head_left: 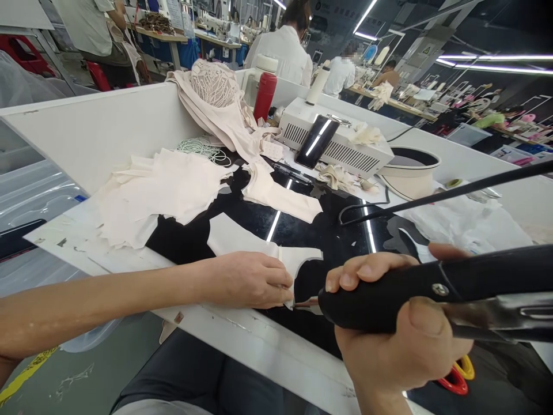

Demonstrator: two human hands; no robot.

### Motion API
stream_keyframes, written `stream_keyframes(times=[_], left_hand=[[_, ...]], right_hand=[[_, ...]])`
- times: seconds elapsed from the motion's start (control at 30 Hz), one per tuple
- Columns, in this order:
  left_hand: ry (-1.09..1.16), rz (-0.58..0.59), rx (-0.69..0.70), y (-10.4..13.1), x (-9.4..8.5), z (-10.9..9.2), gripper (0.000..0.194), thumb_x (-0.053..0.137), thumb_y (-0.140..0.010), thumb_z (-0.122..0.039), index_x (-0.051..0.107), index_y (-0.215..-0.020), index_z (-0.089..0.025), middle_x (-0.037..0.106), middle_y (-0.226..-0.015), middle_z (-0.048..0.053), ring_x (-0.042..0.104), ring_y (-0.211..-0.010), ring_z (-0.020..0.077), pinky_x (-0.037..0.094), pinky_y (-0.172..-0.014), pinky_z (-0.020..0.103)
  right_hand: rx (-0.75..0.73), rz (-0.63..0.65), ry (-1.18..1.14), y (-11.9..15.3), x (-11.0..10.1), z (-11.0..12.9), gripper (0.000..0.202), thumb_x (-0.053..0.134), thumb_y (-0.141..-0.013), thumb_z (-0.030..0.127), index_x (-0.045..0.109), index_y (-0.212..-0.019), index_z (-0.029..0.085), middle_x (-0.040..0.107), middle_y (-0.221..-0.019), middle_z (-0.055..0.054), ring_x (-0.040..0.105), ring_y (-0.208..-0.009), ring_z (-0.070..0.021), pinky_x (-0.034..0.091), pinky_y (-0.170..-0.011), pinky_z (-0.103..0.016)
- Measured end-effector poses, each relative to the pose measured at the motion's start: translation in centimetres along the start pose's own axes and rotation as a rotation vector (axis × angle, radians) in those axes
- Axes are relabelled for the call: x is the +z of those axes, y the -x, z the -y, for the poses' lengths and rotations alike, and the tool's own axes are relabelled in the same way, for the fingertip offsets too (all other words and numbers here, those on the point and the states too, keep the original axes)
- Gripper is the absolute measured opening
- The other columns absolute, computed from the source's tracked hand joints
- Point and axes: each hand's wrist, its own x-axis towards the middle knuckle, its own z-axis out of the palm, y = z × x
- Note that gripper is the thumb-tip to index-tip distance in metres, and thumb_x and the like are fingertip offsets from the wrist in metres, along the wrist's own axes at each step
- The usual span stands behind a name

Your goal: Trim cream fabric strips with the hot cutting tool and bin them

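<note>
My left hand (254,279) reaches in from the left, its fingers closed on the lower end of a cream fabric piece (242,235) at the near edge of the black tabletop. A seam or fold crosses this piece near its middle. My right hand (400,357) is wrapped round a thick black hand-held tool (375,305) with a metal lever along its side. Its narrow metal tip (309,304) points left and meets the fabric's lower corner, by my left fingertips. Whether the tip touches the cloth, I cannot tell. Just beyond lies another cream fabric piece (280,195).
Cream cut pieces (173,181) are piled at left, near green cord (203,150). Behind stand a vented white box (354,153), a phone (317,141), a red bottle (265,95) and a round container (408,176). A black rod (453,193) crosses the right. People work beyond the white partition.
</note>
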Motion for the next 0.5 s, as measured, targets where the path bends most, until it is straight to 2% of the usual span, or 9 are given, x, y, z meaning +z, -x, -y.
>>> stream_keyframes(times=[0.1,0.3,0.37,0.5], left_hand=[[0.048,-0.023,-0.038,0.2,-0.1,0.1,0.020,0.062,-0.112,-0.021,0.077,-0.121,-0.011,0.078,-0.123,0.012,0.074,-0.116,0.0191,0.059,-0.113,0.033],[0.125,0.035,-0.054,0.9,-1.7,-0.8,0.020,0.060,-0.113,-0.020,0.077,-0.118,-0.011,0.081,-0.112,0.008,0.075,-0.109,0.0174,0.057,-0.112,0.030],[0.168,0.060,-0.057,1.2,-2.6,-1.5,0.020,0.060,-0.113,-0.022,0.078,-0.117,-0.012,0.082,-0.109,0.007,0.076,-0.105,0.0164,0.057,-0.110,0.028],[0.257,0.113,-0.090,1.4,-4.2,-2.6,0.017,0.069,-0.110,-0.023,0.077,-0.121,-0.013,0.082,-0.110,0.004,0.076,-0.102,0.0137,0.057,-0.110,0.026]], right_hand=[[-0.020,0.021,-0.023,0.3,0.0,-0.2,0.042,0.084,-0.083,0.034,0.063,-0.118,0.029,0.067,-0.075,0.006,0.059,-0.054,-0.0166,0.050,-0.045,-0.029],[-0.009,0.034,-0.058,-0.3,-0.8,0.2,0.048,0.091,-0.078,0.040,0.067,-0.118,0.029,0.069,-0.073,0.005,0.059,-0.052,-0.0165,0.051,-0.043,-0.029],[-0.058,-0.009,0.033,-1.3,-1.5,0.5,0.046,0.091,-0.076,0.040,0.068,-0.115,0.028,0.070,-0.074,0.005,0.062,-0.055,-0.0174,0.054,-0.047,-0.031],[-0.117,-0.108,0.297,-3.6,-3.3,0.5,0.043,0.090,-0.077,0.035,0.069,-0.113,0.024,0.073,-0.081,0.004,0.069,-0.070,-0.0182,0.061,-0.068,-0.036]])
